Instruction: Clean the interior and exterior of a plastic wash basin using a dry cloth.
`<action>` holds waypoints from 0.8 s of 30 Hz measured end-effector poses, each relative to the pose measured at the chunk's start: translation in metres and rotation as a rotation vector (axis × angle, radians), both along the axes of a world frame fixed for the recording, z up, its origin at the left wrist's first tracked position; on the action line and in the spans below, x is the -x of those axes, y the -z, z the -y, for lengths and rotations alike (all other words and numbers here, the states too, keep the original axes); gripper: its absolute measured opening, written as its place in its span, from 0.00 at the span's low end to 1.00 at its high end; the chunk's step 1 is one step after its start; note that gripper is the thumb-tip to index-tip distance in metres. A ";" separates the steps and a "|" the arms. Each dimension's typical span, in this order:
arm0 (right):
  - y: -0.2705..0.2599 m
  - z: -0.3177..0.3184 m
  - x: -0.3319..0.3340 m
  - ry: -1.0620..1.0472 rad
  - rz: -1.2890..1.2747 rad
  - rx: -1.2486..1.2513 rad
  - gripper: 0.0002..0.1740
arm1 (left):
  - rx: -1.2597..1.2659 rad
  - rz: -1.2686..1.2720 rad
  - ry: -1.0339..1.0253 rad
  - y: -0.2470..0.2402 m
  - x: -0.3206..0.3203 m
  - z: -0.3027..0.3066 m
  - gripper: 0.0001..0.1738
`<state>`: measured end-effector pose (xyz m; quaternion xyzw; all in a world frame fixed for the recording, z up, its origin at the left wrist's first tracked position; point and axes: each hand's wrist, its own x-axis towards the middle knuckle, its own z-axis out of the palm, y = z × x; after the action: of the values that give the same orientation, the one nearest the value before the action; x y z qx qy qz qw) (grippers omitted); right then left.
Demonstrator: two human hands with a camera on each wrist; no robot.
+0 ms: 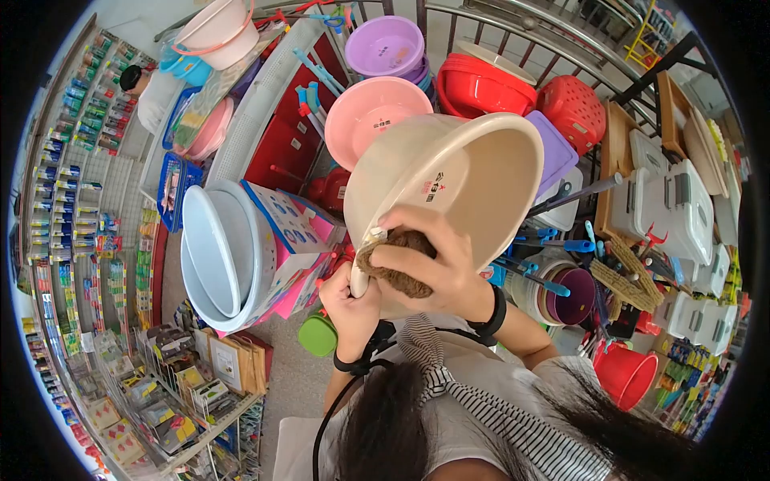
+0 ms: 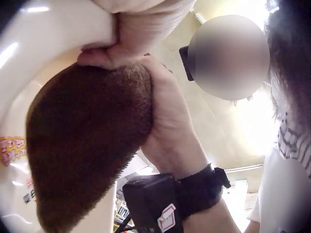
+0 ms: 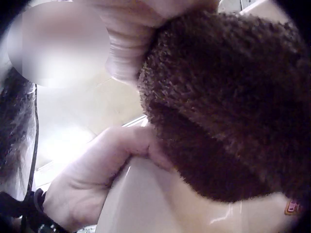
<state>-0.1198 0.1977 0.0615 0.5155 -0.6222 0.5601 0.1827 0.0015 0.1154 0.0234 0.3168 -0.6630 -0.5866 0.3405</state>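
A cream plastic basin (image 1: 473, 172) is held up on edge in front of me, its hollow facing right. My left hand (image 1: 351, 298) grips its rim at the lower left. My right hand (image 1: 417, 255) holds a brown fuzzy cloth (image 1: 399, 276) and presses it against the basin's outer wall near that rim. In the left wrist view the cloth (image 2: 87, 145) fills the lower left against the basin (image 2: 43, 39), with the right hand (image 2: 170, 126) curled round it. The right wrist view shows the cloth (image 3: 228, 111) close up and the left hand (image 3: 92, 179) on the basin's rim (image 3: 160, 204).
Shop goods crowd all around: pale blue basins (image 1: 220, 252) at left, a pink basin (image 1: 373, 108), a purple basin (image 1: 385, 44), red tubs (image 1: 481, 84) and a red basket (image 1: 571, 108) behind. Clear storage boxes (image 1: 670, 208) and a red bucket (image 1: 626, 373) stand right. Racks of small goods (image 1: 72, 200) line the left.
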 end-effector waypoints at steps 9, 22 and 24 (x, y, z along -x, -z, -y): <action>-0.019 -0.023 0.043 0.251 0.091 -0.041 0.18 | 0.147 0.117 0.068 0.013 -0.017 0.002 0.15; -0.008 -0.031 0.037 0.127 0.151 -0.075 0.19 | 0.221 0.120 0.107 0.020 -0.023 0.003 0.09; -0.006 -0.032 0.038 0.139 0.146 -0.085 0.19 | 0.260 0.129 0.143 0.025 -0.025 0.006 0.05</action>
<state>-0.1574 0.2300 0.0675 0.4359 -0.6914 0.5554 0.1533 0.0263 0.1095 -0.0016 0.2591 -0.7746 -0.4970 0.2930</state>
